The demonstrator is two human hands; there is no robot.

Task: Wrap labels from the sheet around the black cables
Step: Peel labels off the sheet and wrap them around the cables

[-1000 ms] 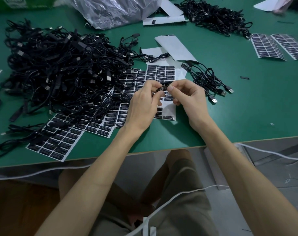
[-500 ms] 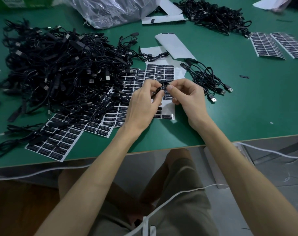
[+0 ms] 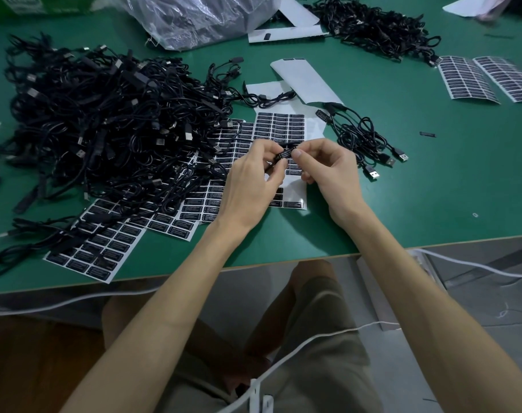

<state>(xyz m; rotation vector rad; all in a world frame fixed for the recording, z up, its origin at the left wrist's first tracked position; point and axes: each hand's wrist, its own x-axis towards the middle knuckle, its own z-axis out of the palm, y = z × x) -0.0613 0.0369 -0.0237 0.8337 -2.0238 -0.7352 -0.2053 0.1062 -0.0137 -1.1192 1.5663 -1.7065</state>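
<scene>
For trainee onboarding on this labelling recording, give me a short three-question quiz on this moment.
1. True or false: the left hand and the right hand both pinch the labelled cable piece.
2. Multiple choice: the small cable bundle with USB plugs lies A) to the right of the hands, B) to their left, C) under them.
3. Fill in: the largest pile of black cables partly covers several label ____.

Key: 1 true; 2 A; 3 sheets.
</scene>
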